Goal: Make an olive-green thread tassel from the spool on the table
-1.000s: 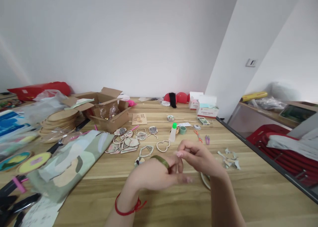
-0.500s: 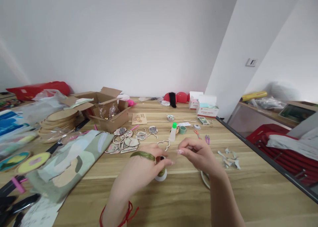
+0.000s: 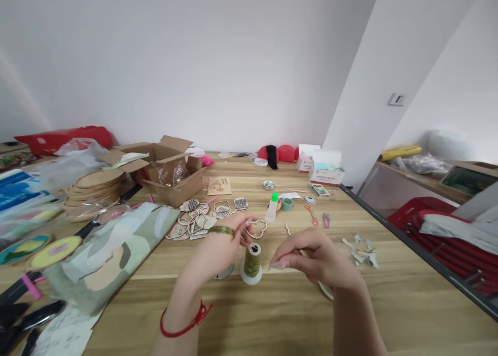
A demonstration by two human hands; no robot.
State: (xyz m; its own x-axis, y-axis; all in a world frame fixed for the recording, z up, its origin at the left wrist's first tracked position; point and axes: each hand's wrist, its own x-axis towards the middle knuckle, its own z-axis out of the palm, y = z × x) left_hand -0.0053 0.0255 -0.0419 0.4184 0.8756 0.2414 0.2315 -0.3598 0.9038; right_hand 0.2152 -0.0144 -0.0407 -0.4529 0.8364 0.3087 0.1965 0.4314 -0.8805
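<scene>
While left fingers (image 3: pixel 245 233) curve apart beside the spool (image 3: pixel 253 262), right fingers (image 3: pixel 288 251) pinch together, though on what is unclear.

Two hands (image 3: pixel 317 255), one thread spool (image 3: pixel 252 265), one green-capped bottle (image 3: pixel 272 210), one cardboard box (image 3: pixel 175 187), two white boxes (image 3: pixel 326 176)

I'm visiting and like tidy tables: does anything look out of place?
Yes: jagged, pale-grey scraps of unclear material lie scattered on the brown wood-grain tabletop, right of the right hand. They look like uncollected offcuts.
</scene>
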